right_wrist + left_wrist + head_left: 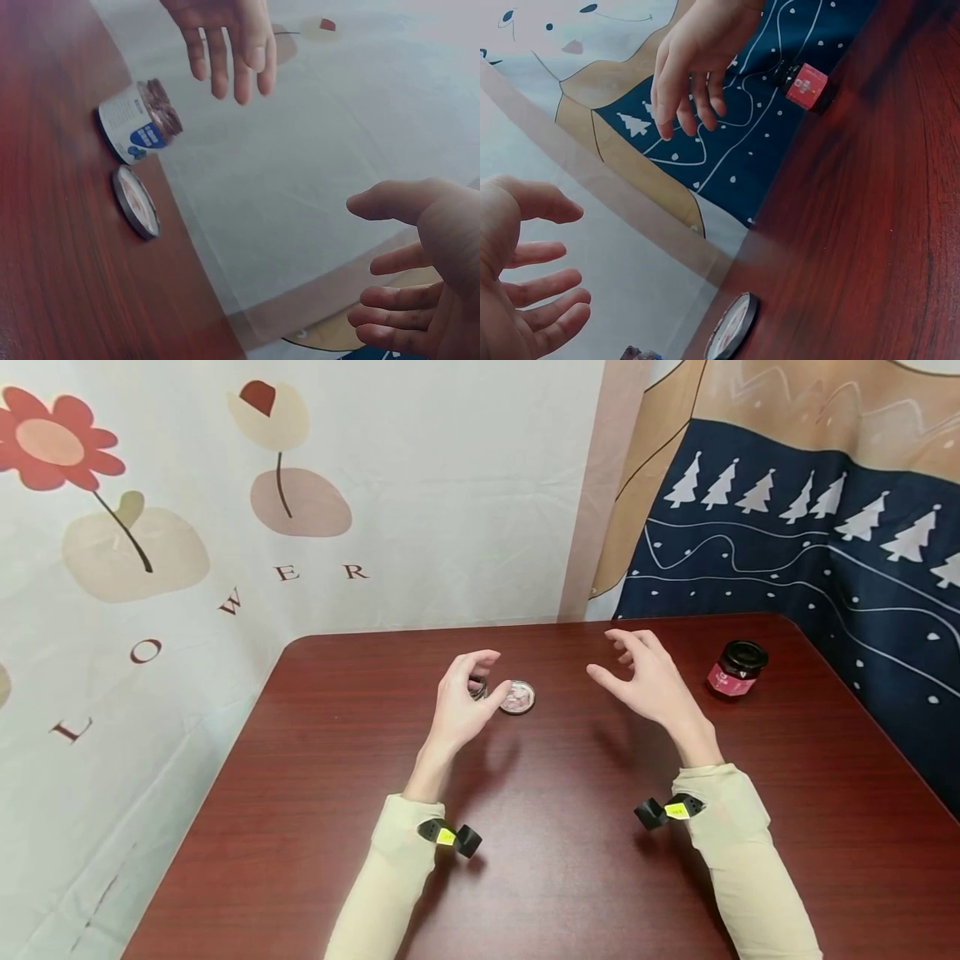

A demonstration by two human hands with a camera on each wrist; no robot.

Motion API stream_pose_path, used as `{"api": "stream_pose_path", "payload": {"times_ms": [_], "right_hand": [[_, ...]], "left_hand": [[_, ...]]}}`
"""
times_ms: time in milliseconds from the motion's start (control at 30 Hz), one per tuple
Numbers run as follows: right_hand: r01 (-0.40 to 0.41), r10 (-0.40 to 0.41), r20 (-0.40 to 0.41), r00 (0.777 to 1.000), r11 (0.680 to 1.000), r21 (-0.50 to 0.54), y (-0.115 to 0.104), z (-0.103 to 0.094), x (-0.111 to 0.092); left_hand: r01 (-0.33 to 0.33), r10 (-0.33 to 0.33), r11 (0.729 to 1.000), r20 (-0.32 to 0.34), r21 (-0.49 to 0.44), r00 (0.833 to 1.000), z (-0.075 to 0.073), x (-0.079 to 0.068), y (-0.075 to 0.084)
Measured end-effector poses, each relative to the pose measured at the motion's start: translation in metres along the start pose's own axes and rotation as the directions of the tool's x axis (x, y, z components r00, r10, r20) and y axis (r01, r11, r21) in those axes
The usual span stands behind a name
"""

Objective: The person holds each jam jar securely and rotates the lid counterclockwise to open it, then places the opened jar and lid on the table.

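A glass jar (477,687) stands uncovered on the table, mostly hidden behind my left hand (465,700) in the head view. The right wrist view shows the same jar (127,124) with a white and blue label and a reddish-brown mass at its mouth. Beside it lies a round lid (517,697), pale smeared inside facing up. My left hand hovers over the jar and lid, fingers loosely bent, holding nothing. Farther right, my right hand (648,689) is raised above the table with fingers spread and relaxed, also holding nothing. Clear space separates the two hands.
A second jar (737,670) with a black lid and pink label stands at the back right of the dark red table (555,860). Printed cloths hang behind the table's far edge and along its right side.
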State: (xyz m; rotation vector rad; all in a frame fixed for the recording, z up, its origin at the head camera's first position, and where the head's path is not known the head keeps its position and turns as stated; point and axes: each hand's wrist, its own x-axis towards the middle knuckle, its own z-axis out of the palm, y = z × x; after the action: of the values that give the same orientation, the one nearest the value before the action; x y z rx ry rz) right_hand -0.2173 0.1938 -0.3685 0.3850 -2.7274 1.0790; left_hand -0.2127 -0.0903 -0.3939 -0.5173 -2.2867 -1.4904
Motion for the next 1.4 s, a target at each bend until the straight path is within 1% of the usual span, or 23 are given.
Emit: {"api": "stream_pose_path", "payload": {"times_ms": [200, 500, 667, 833, 1067, 1267, 1400], "right_hand": [[0.001, -0.001, -0.034, 0.999, 1.0, 0.01, 0.005, -0.007, -0.001], [-0.009, 0.01, -0.092, 0.996, 1.0, 0.013, 0.013, -0.019, -0.002], [-0.031, 0.03, -0.117, 0.993, 0.999, -0.005, 0.021, -0.026, -0.002], [-0.061, 0.056, -0.143, 0.988, 0.998, -0.033, 0.031, -0.035, -0.004], [-0.116, 0.107, -0.185, 0.977, 0.993, -0.035, 0.041, -0.05, -0.009], [-0.14, 0.127, -0.213, 0.969, 0.989, -0.048, 0.05, -0.055, -0.01], [-0.161, 0.147, -0.214, 0.966, 0.986, -0.053, 0.054, -0.056, -0.011]], "left_hand": [[0.013, -0.014, 1.0, 0.003, 0.007, 1.0, 0.005, 0.0, -0.002], [0.001, -0.001, 1.0, 0.023, -0.018, 1.0, 0.012, 0.002, -0.003], [0.004, -0.003, 1.0, 0.031, -0.015, 1.0, 0.015, 0.003, -0.003], [0.007, -0.006, 0.999, 0.037, -0.032, 0.999, 0.019, 0.005, -0.002], [0.004, -0.002, 0.999, 0.036, -0.038, 0.999, 0.024, 0.007, 0.0], [0.017, -0.015, 0.999, 0.042, -0.044, 0.999, 0.027, 0.008, 0.003], [0.026, -0.025, 0.999, 0.045, -0.04, 0.999, 0.029, 0.008, 0.005]]}}
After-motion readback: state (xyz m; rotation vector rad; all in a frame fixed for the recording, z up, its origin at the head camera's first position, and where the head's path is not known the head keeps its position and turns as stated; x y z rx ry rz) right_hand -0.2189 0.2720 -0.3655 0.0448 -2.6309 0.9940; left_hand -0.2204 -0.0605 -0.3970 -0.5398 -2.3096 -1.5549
